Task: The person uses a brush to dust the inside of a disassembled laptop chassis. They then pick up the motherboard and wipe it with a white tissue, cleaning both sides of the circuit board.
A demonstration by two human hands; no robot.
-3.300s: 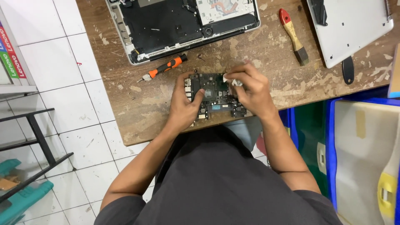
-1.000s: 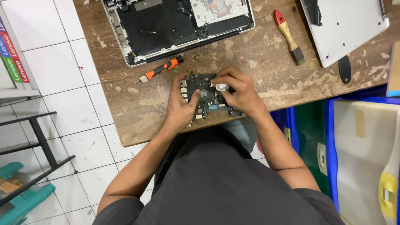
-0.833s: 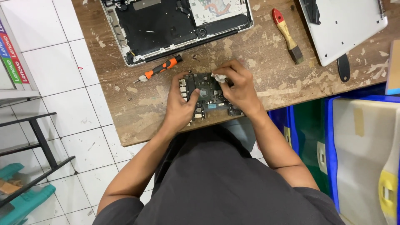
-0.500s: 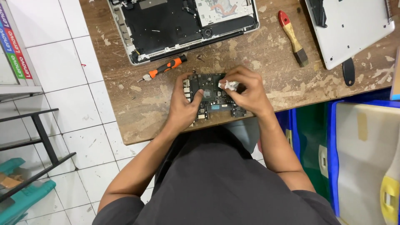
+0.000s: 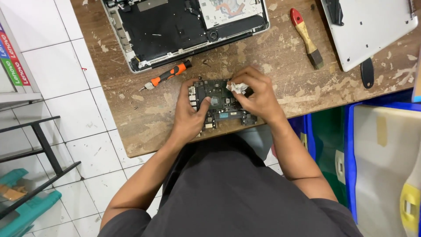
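A worn wooden worktop [image 5: 144,127] fills the upper middle of the view, its brown surface scuffed and flaked pale in many patches. Beneath and to the left of it lies a floor of white square tiles [image 5: 83,118] with thin grey joints and a few dark specks. A black metal rack [image 5: 44,145] stands at the left edge, and a teal plastic tray [image 5: 26,213] sits low beside it. At the right, blue plastic bins [image 5: 351,131] stand close against the worktop's edge. The light is even and bright, casting only soft shadows.
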